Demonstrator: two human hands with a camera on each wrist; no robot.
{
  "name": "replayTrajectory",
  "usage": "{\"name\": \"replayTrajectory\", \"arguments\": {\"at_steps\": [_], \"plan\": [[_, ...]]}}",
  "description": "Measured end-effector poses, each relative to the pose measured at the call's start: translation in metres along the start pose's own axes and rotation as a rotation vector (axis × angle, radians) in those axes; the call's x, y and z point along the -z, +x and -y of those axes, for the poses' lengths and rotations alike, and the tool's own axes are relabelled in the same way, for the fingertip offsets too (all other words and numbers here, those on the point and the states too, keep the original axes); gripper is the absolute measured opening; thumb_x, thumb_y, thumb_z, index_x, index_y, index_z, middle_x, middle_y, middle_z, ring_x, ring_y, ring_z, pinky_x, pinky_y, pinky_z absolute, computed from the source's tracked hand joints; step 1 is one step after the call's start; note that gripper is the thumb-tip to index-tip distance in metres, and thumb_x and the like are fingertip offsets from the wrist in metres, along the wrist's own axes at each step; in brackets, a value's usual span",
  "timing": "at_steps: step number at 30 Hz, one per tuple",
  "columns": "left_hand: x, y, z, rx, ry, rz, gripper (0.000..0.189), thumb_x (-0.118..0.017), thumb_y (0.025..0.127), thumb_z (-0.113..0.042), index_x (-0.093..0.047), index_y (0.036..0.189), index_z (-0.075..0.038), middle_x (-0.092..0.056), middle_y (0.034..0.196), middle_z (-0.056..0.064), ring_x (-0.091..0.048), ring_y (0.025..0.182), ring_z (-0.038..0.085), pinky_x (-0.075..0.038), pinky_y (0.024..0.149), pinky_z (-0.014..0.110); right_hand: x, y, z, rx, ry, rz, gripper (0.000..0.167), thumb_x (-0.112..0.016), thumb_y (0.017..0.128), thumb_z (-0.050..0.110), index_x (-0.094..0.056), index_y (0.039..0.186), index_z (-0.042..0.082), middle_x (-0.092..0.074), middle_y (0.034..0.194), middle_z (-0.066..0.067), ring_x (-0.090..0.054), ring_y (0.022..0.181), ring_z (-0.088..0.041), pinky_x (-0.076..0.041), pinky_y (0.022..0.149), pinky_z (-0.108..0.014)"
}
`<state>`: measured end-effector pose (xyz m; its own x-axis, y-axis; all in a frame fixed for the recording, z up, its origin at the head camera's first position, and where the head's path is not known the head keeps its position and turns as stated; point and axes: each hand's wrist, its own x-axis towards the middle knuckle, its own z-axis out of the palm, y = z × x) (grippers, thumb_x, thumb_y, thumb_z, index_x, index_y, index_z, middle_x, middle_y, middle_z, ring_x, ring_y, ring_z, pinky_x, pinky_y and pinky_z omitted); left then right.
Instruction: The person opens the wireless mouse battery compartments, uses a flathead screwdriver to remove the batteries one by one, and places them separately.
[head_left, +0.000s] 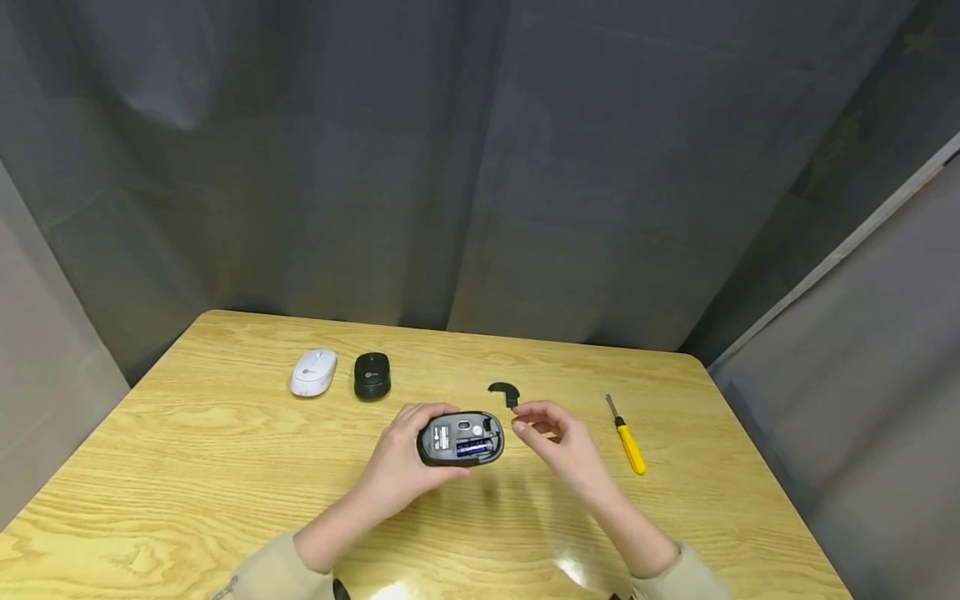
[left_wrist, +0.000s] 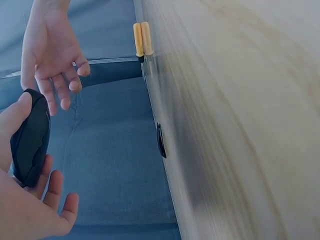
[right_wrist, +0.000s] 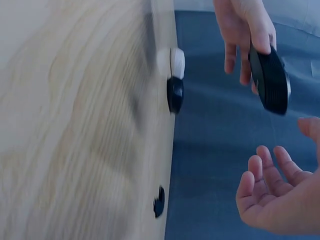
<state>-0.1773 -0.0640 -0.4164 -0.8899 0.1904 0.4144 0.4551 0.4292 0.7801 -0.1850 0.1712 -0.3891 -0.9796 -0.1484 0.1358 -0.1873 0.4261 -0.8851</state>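
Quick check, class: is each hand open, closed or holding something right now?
Left hand: holding the opened black mouse, its battery showing.
Right hand: open, fingers loosely bent, holding nothing.

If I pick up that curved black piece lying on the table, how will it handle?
The curved black piece looks thin, so it's probably light. Its smooth, clean arc suggests fairly stiff plastic rather than anything floppy. The narrow tab may be its most fragile part.

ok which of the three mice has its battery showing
The mouse in the left hand, its battery exposed; the white mouse and black mouse on the table lie face up.
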Motion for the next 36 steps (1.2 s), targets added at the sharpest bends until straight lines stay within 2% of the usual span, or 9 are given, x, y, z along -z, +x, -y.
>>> {"name": "replayTrajectory", "arguments": {"at_steps": [3,9,18,25,30,36], "plan": [[0.001,-0.002,0.001,0.007,-0.003,0.003,0.076,-0.092,0.049,-0.033,-0.06,0.119,-0.025,-0.059,0.114,-0.01,-0.052,0.107,0.009,-0.042,0.097,0.042,0.009,-0.001,-0.003,0.037,-0.057,-0.035,0.025,-0.067,0.088,0.027,-0.065,0.109,0.014,-0.066,0.1,-0.002,-0.058,0.09,-0.017,-0.049,0.074,-0.025],[0.004,-0.007,0.004,0.025,-0.013,0.004,0.077,-0.092,0.049,-0.03,-0.06,0.118,-0.027,-0.058,0.114,-0.011,-0.052,0.108,0.009,-0.043,0.098,0.042,0.026,-0.001,-0.015,0.044,-0.133,-0.096,0.027,-0.067,0.087,0.032,-0.065,0.109,0.016,-0.066,0.101,0.0,-0.056,0.088,-0.016,-0.048,0.069,-0.024],[0.009,-0.01,0.006,0.068,-0.021,0.011,0.077,-0.092,0.049,-0.028,-0.06,0.118,-0.027,-0.059,0.114,-0.011,-0.052,0.107,0.011,-0.042,0.096,0.043,0.057,0.001,-0.05,0.027,-0.241,-0.19,0.033,-0.065,0.088,0.037,-0.063,0.114,0.016,-0.065,0.103,-0.002,-0.055,0.084,-0.011,-0.046,0.065,-0.021],[0.013,-0.01,0.008,0.058,0.003,0.011,0.076,-0.092,0.049,-0.029,-0.059,0.118,-0.031,-0.059,0.114,-0.012,-0.052,0.106,0.008,-0.043,0.096,0.042,0.076,0.0,-0.074,0.063,-0.342,-0.234,0.033,-0.067,0.088,0.032,-0.063,0.113,0.012,-0.066,0.104,-0.008,-0.056,0.083,-0.014,-0.048,0.065,-0.019],[0.016,-0.01,0.008,0.049,0.001,0.015,0.076,-0.092,0.05,-0.03,-0.059,0.118,-0.031,-0.059,0.113,-0.013,-0.052,0.106,0.008,-0.043,0.095,0.042,0.086,0.001,-0.086,0.085,-0.437,-0.249,0.031,-0.069,0.087,0.027,-0.063,0.111,0.009,-0.066,0.101,-0.011,-0.058,0.085,-0.024,-0.048,0.069,-0.024],[0.015,-0.009,0.009,0.026,0.019,0.018,0.076,-0.092,0.051,-0.032,-0.058,0.119,-0.031,-0.059,0.113,-0.014,-0.052,0.105,0.007,-0.044,0.094,0.042,0.098,0.002,-0.101,0.08,-0.534,-0.251,0.029,-0.071,0.085,0.022,-0.064,0.108,0.006,-0.068,0.099,-0.013,-0.058,0.085,-0.028,-0.048,0.072,-0.038]]}}
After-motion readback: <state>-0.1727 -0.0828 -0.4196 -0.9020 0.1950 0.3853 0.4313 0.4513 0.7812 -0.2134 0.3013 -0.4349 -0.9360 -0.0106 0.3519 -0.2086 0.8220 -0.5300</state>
